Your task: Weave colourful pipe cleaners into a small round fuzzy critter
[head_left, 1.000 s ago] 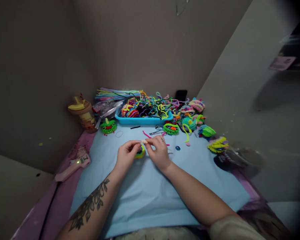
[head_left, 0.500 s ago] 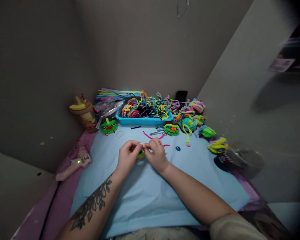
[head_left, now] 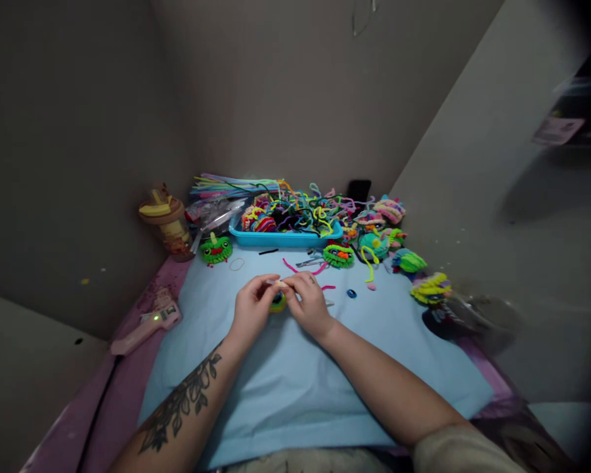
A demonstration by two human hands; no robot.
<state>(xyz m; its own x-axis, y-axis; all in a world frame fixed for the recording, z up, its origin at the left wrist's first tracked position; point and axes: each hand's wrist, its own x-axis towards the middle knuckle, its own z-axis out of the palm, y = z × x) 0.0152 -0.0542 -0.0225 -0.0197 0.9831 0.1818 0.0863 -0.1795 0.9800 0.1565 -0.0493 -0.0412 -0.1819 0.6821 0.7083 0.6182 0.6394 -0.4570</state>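
Observation:
My left hand (head_left: 253, 303) and my right hand (head_left: 308, 303) meet above the blue cloth (head_left: 295, 381), with thumbs and fingers pinched together. Between the fingertips is a small cream-coloured piece (head_left: 280, 284), too small to make out its kind. Just below the fingers sits a yellow-green fuzzy pipe-cleaner figure (head_left: 278, 305) with a dark eye, partly hidden by both hands. A pink pipe-cleaner strip (head_left: 329, 287) lies beside my right hand. Farther right is a blue eye piece (head_left: 351, 293). Behind the hands are metal scissors (head_left: 308, 264) and a longer pink pipe cleaner (head_left: 290, 267).
A blue tray (head_left: 285, 241) heaped with pipe cleaners stands at the back. A green pipe-cleaner figure (head_left: 216, 250) sits left of it; several more line the right side. A pink glue gun (head_left: 148, 327) lies left, a lidded cup (head_left: 170, 230) behind it, a phone (head_left: 359, 190) at the wall.
My fingertips have shifted slightly around the cream-coloured piece, and more of the yellow-green figure shows beneath. The whole view has moved a little; everything else stays put.

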